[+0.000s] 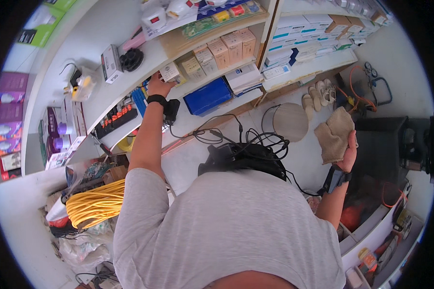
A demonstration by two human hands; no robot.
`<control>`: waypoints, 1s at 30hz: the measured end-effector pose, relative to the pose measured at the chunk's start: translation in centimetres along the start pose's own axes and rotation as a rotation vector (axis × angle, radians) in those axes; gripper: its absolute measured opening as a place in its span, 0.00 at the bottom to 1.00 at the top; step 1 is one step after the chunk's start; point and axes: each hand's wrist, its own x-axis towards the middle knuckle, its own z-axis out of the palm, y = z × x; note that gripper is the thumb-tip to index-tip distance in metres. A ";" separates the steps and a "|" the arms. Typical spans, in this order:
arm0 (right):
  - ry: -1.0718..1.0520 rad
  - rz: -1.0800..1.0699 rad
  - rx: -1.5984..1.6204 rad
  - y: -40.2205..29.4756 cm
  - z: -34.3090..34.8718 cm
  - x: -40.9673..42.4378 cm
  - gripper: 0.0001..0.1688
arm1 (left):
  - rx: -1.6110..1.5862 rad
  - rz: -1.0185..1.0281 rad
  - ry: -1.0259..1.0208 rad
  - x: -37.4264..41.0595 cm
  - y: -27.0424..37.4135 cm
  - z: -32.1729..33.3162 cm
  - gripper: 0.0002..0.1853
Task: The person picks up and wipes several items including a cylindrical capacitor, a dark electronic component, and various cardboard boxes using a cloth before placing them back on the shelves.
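My left hand reaches into a middle shelf and is against the lower left of a small white box. Its fingertips are partly hidden, so whether they grip the box cannot be told. Just right of that box stands a row of small cartons, some pale and some peach-coloured. On the right side, my right hand holds a folded beige cloth above the floor. Both wrists wear dark straps with devices, and the one on the left wrist hangs beside the shelf edge.
Black cables loop in front of my chest. A blue box lies on the low shelf. On the floor are a round stool and shoes. A dark cabinet stands right; coiled yellow cable lies left.
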 end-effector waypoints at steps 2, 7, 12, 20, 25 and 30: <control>-0.005 -0.011 -0.001 -0.3 -1.4 0.0 0.30 | 0.113 -0.030 -0.075 1.2 0.8 0.0 0.43; 0.035 -0.003 0.010 -0.6 -1.7 0.6 0.29 | 0.183 -0.041 -0.040 3.8 -3.2 1.6 0.35; 0.028 0.024 0.023 -0.3 -1.5 1.4 0.29 | 0.188 -0.047 -0.036 4.9 -3.6 2.9 0.37; 0.012 0.048 0.016 0.5 -0.8 2.0 0.29 | 0.178 -0.060 -0.094 5.2 -3.9 2.7 0.39; 0.032 0.036 0.003 0.9 0.2 2.1 0.29 | 0.443 0.081 -0.016 4.9 -4.5 2.6 0.39; 0.009 0.060 0.011 1.1 0.3 2.2 0.28 | 0.628 0.144 -0.064 3.9 -0.4 1.8 0.40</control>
